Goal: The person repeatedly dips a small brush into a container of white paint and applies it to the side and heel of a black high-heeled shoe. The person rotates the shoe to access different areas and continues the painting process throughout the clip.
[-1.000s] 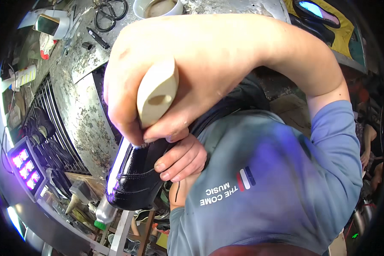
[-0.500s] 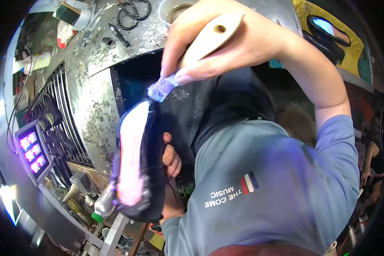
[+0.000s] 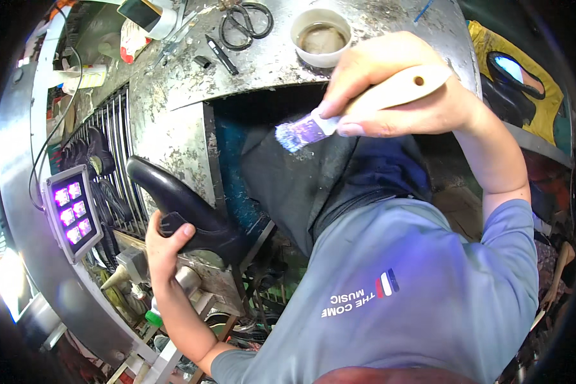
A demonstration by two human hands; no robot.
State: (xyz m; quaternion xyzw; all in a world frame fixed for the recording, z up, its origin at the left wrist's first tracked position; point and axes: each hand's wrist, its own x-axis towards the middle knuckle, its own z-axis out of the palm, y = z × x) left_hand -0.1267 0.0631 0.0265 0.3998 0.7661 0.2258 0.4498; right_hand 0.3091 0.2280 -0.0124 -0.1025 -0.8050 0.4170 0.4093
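A black leather shoe (image 3: 179, 195) is gripped by my left hand (image 3: 165, 246), thumb across its upper and fingers underneath. The glossy upper faces up, and the toe points to the far left over the worktable's edge. Its sole is hidden. My right hand (image 3: 397, 96) pinches a flat paintbrush (image 3: 390, 89) with a cream wooden handle. Its pale, wet-looking bristles (image 3: 292, 136) hang over my dark apron (image 3: 294, 185), apart from the shoe. Just beyond my right hand stands a translucent bowl (image 3: 322, 40) with a cloudy liquid in it.
On the worn metal table (image 3: 173, 89) lie black scissors (image 3: 244, 27), a black marker (image 3: 223, 57) and its cap. A purple-lit lamp (image 3: 72, 211) stands left, near a barred rack (image 3: 116, 128) with black shoes. Another black shoe (image 3: 518, 73) rests on yellow cloth (image 3: 557, 102).
My left hand has moved left and turned the shoe over: its pale-coated sole faced up before, now the upper does. My right hand has drawn the brush to the right, away from the shoe.
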